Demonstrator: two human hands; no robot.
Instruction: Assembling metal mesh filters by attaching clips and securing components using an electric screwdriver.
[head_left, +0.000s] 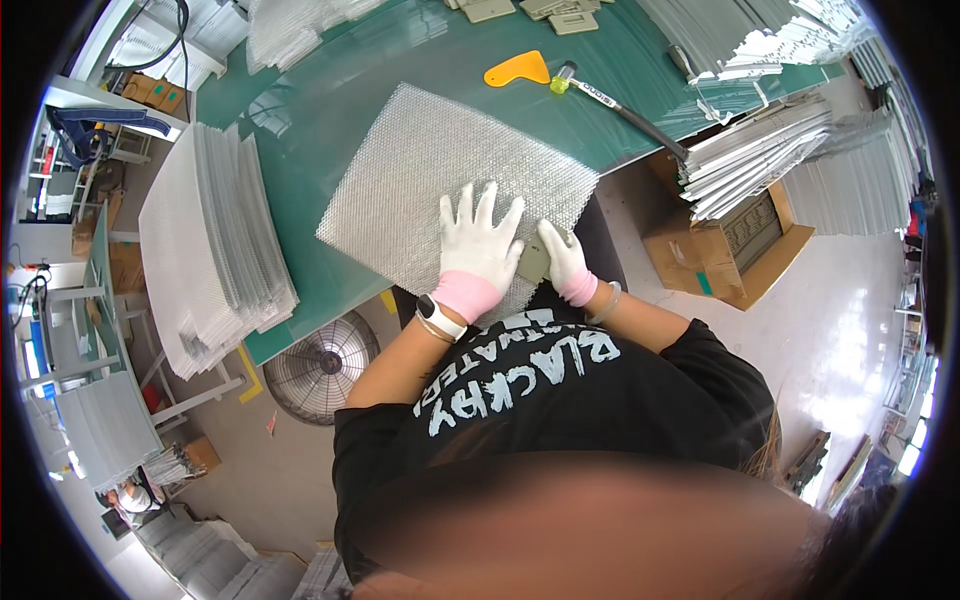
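Observation:
A silvery mesh sheet [400,170] with a fine honeycomb-like texture lies turned at an angle on the green table [330,95], its near corner reaching my body. My left hand [476,240], in a white glove with a pink cuff, rests flat on the sheet with its fingers spread. Close beside it, my right hand [566,262], gloved alike, grips a small grey-green plate [534,262] by its right side. The plate lies over the near right edge of the sheet. My right fingers are partly hidden.
Beyond the sheet lie a yellow scraper [517,69] and a hammer [620,108]. Grey-green plates [560,12] sit at the far edge. Stacked panels [215,240] stand at left, with a floor fan [325,365] below. At right is a cardboard box [700,265] beneath stacked white strips [755,155].

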